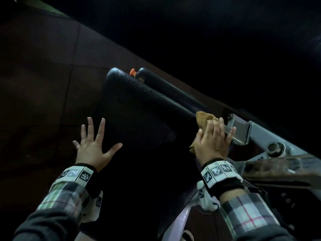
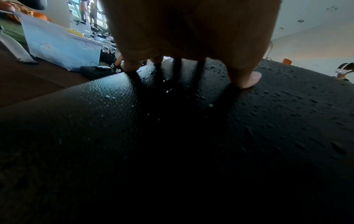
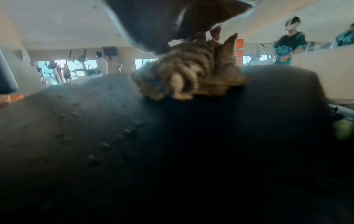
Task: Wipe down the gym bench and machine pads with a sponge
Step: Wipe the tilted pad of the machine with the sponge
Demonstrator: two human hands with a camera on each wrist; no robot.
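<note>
- We press the tan cloth (a rag more than a sponge) onto the right edge of the black pad with our right hand, fingers fairly straight on top of it.
- Our left hand lies flat on the pad's left edge, fingers spread wide, holding nothing.
- Droplets cover the far end, so we judge the wipe partly done.
- The roller pad behind looks untouched.
</note>
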